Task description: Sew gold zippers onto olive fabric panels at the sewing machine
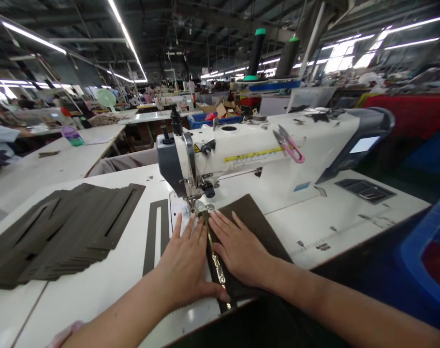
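Observation:
Both my hands lie flat just in front of the presser foot (pixel 201 207) of a white sewing machine (pixel 249 145). Under my left hand (pixel 189 261), fingers spread, runs the left edge of a zipper (pixel 215 263) with shiny gold teeth and a metal slider; my thumb rests across its near end. My right hand (pixel 238 246) presses with stretched fingers on a dark olive fabric piece (pixel 258 220) along the zipper's right side. The zipper's far end reaches the foot. Left of my left hand lies a flat dark frame-shaped piece (pixel 153 237) with a long slot.
A fanned stack of dark slotted panels (pixel 78 227) covers the table's left part. Pink-handled scissors (pixel 289 145) sit on the machine arm. Thread cones (pixel 255 55) stand behind it. A blue bin (pixel 426 256) is at right. A person's sleeve (pixel 2 137) shows far left.

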